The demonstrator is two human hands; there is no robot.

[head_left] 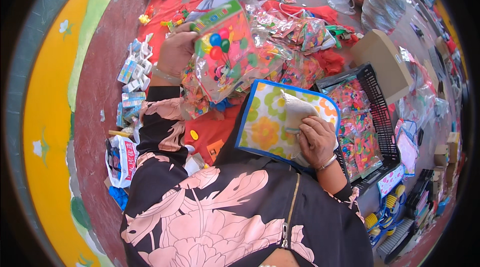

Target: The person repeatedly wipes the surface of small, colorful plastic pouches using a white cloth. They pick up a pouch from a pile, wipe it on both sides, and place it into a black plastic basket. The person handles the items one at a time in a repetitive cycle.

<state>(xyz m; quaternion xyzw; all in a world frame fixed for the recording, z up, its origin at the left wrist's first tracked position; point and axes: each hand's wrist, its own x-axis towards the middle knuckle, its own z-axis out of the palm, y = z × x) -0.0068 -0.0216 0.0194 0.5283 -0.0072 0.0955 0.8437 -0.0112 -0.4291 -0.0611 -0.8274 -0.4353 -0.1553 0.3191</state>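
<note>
My left hand (177,49) is raised at the upper left, closed on the top edge of a clear plastic packet (235,49). The packet has a green top strip and printed balloons. Across my lap lies a flowered mat (264,129) with a blue border. A folded cream cloth (298,108) rests on it, with my right hand (317,142) closed over the cloth's lower part; some of the fingers are hidden. Behind the raised packet spreads a heap of similar colourful packets (302,34).
A black plastic crate (381,122) full of packets stands at my right, with an open cardboard box (380,62) behind it. Small white and blue boxes (132,74) line the left, above a white carrier bag (120,159). Large clear sacks (382,4) sit at the back.
</note>
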